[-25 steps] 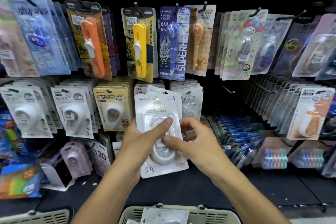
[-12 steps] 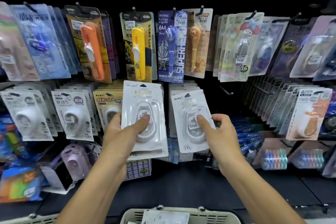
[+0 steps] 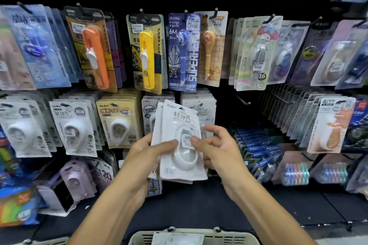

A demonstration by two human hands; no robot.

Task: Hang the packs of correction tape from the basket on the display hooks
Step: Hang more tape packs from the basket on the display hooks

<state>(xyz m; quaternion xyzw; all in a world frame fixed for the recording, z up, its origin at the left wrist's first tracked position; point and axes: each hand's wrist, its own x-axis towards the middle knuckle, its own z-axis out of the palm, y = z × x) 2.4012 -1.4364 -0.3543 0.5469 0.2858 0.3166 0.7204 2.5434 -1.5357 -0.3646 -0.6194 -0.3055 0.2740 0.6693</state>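
White correction tape packs (image 3: pixel 180 143): small stack, held upright at scene centre, in front of the lower hook row. Left hand (image 3: pixel 143 151): fingers curled behind the stack, thumb pressed on its front. Right hand (image 3: pixel 217 149): thumb and forefinger pinching the front pack's right edge. Basket (image 3: pixel 229 239): near edge, below the hands, one more pack (image 3: pixel 177 238) inside.

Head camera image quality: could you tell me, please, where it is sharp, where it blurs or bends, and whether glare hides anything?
Head view: sharpest on the white packs between the left hand and right hand; edge packs smear and lean outward from wide-angle distortion; glare whitens the blue pack at upper left; shelf recesses go nearly black; the basket is cropped at the bottom.
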